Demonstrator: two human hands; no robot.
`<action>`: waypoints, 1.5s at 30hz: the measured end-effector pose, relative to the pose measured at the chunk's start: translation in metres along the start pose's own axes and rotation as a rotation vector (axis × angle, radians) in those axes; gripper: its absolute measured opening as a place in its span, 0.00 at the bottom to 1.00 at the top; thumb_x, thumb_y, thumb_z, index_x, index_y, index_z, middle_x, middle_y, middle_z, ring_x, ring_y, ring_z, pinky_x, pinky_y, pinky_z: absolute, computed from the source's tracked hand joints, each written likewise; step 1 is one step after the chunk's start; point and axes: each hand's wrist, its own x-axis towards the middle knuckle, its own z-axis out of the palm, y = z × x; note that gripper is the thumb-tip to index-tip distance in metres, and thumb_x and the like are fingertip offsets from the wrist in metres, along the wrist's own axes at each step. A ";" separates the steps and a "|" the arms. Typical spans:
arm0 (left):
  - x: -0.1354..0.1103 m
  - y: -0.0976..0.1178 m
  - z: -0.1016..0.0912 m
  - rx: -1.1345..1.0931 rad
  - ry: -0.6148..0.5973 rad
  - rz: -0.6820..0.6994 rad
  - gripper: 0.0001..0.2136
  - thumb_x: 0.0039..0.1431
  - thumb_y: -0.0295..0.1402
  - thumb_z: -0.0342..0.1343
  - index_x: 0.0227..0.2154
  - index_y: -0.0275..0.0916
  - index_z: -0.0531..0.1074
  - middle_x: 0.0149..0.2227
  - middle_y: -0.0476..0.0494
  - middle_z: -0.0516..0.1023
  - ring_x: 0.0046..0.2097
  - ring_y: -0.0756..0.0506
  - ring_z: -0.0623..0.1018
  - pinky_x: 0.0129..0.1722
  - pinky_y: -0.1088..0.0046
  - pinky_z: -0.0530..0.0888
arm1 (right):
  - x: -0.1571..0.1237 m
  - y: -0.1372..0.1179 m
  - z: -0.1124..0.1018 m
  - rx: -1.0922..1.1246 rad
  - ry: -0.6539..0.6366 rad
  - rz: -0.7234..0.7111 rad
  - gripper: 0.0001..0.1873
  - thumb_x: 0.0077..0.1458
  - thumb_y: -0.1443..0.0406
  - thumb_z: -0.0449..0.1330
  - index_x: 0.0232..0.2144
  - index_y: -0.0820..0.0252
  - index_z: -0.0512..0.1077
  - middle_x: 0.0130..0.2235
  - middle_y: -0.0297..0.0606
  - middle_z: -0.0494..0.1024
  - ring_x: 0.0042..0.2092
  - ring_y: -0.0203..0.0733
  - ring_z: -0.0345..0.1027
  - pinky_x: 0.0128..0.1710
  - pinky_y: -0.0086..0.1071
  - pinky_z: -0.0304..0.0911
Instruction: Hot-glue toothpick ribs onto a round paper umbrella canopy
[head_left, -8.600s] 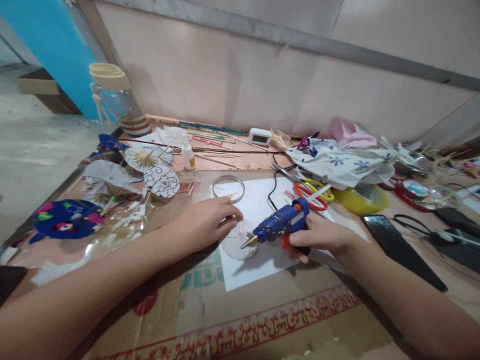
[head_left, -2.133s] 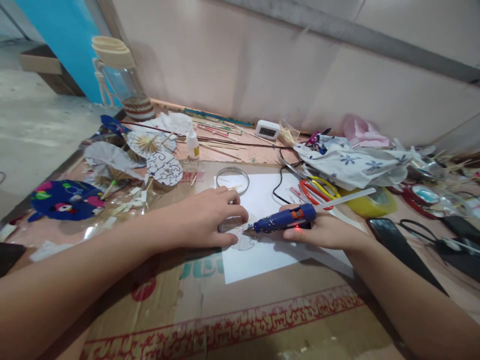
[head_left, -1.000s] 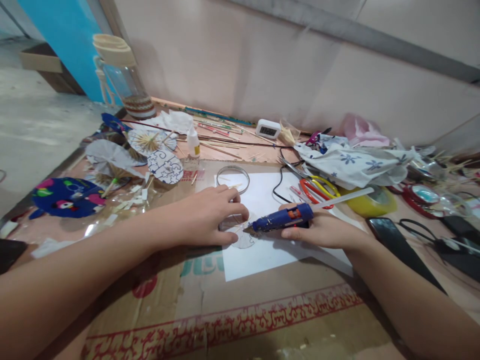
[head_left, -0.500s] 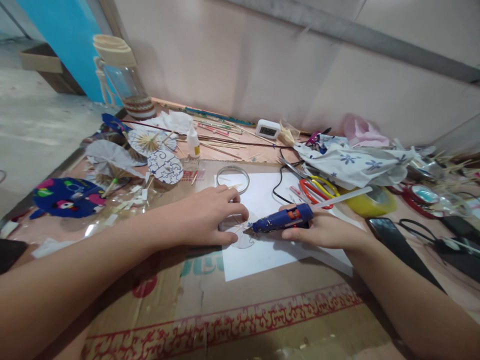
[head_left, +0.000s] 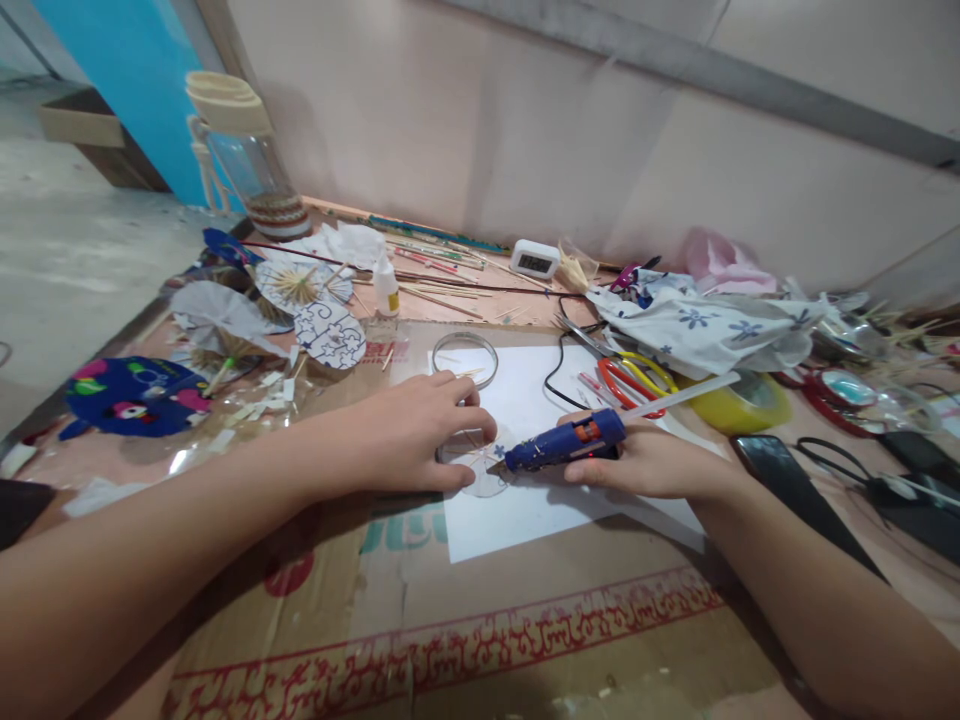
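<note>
- A person's left hand lies palm-down over the near edge of a small paper disc. Most of the disc is hidden beneath the fingers, so it cannot be told whether they pinch it or merely press it flat.
- The thin ribs on the disc are hard to make out.
- The right hand is wrapped around the grip of a blue glue gun. The trigger and handle are covered by the fingers.
- Both forearms run out of the bottom of the frame.
- The gun lies nearly level, its nozzle at the disc's upper right edge, just beside the left fingertips. A clear glue stick juts from its rear.
- The disc rests on a white sheet laid over cardboard, between the two hands.
- Behind them lie a glass ring, red and yellow scissors and a yellow tape roll.
</note>
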 end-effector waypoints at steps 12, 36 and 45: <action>0.000 -0.001 0.000 0.029 -0.005 0.009 0.16 0.62 0.41 0.64 0.52 0.47 0.78 0.49 0.41 0.73 0.50 0.37 0.75 0.48 0.62 0.70 | 0.001 0.003 0.001 0.002 0.004 -0.033 0.26 0.55 0.45 0.65 0.45 0.56 0.84 0.31 0.37 0.82 0.34 0.48 0.75 0.36 0.37 0.69; 0.000 -0.001 0.001 0.033 0.002 0.011 0.16 0.62 0.42 0.63 0.52 0.47 0.78 0.49 0.42 0.74 0.49 0.38 0.75 0.48 0.63 0.70 | 0.003 0.005 -0.001 0.042 -0.024 -0.064 0.28 0.55 0.45 0.65 0.46 0.58 0.83 0.32 0.37 0.83 0.33 0.46 0.74 0.35 0.37 0.70; 0.000 -0.003 0.003 0.023 0.011 0.010 0.17 0.61 0.42 0.64 0.52 0.48 0.78 0.50 0.42 0.74 0.49 0.37 0.75 0.49 0.63 0.70 | 0.002 0.006 -0.001 0.045 -0.066 0.038 0.28 0.52 0.42 0.65 0.43 0.56 0.83 0.34 0.38 0.84 0.37 0.51 0.77 0.41 0.41 0.71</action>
